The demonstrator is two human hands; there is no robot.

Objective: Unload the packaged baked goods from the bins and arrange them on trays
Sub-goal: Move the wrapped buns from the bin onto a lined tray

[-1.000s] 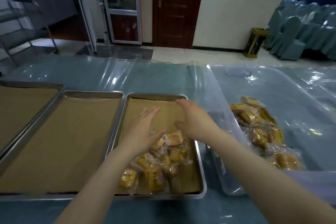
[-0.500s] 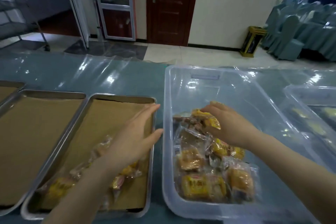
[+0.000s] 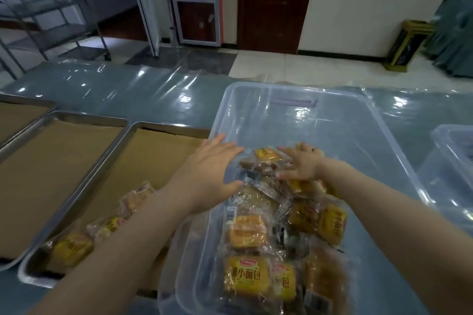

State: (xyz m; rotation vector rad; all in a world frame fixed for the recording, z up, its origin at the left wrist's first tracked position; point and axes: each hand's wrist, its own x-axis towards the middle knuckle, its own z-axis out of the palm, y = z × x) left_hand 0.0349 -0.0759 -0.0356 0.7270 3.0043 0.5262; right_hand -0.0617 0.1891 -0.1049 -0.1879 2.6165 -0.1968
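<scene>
A clear plastic bin (image 3: pixel 384 120) holds a pile of yellow packaged small breads (image 3: pixel 245 233). My right hand (image 3: pixel 300 165) lies on the far end of the pile, fingers spread over a top packet (image 3: pixel 266 155). My left hand (image 3: pixel 210 174) hovers flat over the bin's left rim, fingers straight, just short of the same packets and holding nothing. To the left of the bin, a steel tray (image 3: pixel 143 151) lined with brown paper has several packets (image 3: pixel 71 248) at its near end, partly hidden by my left forearm.
Two more paper-lined trays (image 3: pixel 51 161) (image 3: pixel 20 112) sit further left on the plastic-covered blue table. A second clear bin (image 3: pixel 450 140) stands at the right edge. Beyond the table are a metal cart (image 3: pixel 51 20) and a gold waste bin (image 3: pixel 407 46).
Both hands left the tray and moved right to the bin. The right hand reached the pile first; the left hand has now crossed the bin's rim toward it.
</scene>
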